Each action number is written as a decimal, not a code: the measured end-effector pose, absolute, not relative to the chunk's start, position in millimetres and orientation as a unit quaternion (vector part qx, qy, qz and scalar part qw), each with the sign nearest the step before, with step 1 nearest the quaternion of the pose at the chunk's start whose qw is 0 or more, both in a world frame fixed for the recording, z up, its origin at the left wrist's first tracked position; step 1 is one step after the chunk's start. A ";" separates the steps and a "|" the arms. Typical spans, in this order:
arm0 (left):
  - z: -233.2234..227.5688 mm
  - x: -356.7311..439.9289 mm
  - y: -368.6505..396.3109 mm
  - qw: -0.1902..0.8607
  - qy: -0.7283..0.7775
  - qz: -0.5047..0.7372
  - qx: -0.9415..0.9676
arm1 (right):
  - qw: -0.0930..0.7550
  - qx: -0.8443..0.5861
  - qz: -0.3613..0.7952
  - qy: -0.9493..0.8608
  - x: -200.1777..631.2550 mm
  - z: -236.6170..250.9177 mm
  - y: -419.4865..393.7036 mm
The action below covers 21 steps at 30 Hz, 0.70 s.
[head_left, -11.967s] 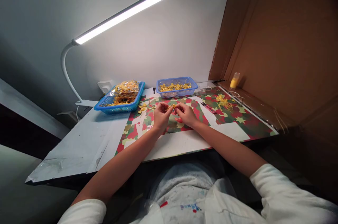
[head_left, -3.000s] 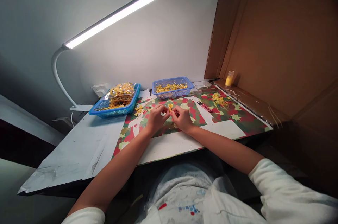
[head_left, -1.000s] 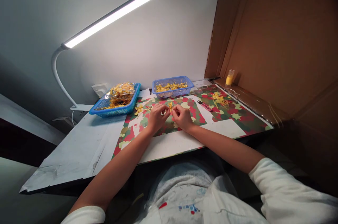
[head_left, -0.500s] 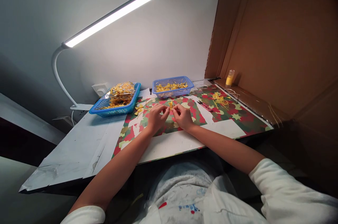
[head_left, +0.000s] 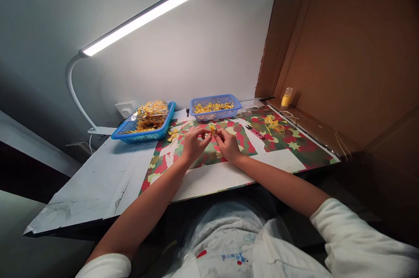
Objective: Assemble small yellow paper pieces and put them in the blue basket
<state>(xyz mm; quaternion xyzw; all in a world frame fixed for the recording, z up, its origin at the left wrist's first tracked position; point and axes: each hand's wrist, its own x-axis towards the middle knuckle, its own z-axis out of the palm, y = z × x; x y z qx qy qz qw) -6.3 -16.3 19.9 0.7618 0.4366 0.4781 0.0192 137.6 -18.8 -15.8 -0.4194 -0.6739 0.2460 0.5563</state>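
Note:
Between my fingertips, above the middle of the table, is a small yellow ribbon bow (head_left: 212, 130). My left hand (head_left: 195, 142) pinches it from the left with thumb and forefinger. From the other side my right hand (head_left: 227, 143) grips it, fingers curled in. The bow's finer parts are too small to make out. Left of my left hand, more yellow bows (head_left: 173, 135) lie on the camouflage-patterned sheet (head_left: 203, 160). Pink-handled thread snips (head_left: 255, 132) rest to the right of my right hand.
A blue basket (head_left: 131, 137) heaped with yellow pieces and a plastic bag stands back left. Behind my hands is a periwinkle basket (head_left: 216, 115) of yellow bows. Yellow threads (head_left: 274, 124) lie right, near a small yellow-filled bottle (head_left: 286, 98). A lit lamp (head_left: 144, 18) hangs above; cardboard (head_left: 347, 51) walls the right.
My left thumb and forefinger have shifted slightly and form a wider ring at the bow. My right hand has hardly moved. The whole view has shifted a little.

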 end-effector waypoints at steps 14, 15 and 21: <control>13.6 -7.5 -6.0 0.170 0.450 0.487 0.729 | 0.549 -0.420 0.240 -0.682 138.3 -14.2 -19.1; 13.1 -7.8 -5.1 0.183 0.447 0.487 0.728 | 0.548 -0.421 0.244 -0.681 138.3 -14.0 -19.3; 13.2 -8.2 -4.8 0.128 0.453 0.478 0.742 | 0.549 -0.415 0.252 -0.680 137.7 -13.3 -19.5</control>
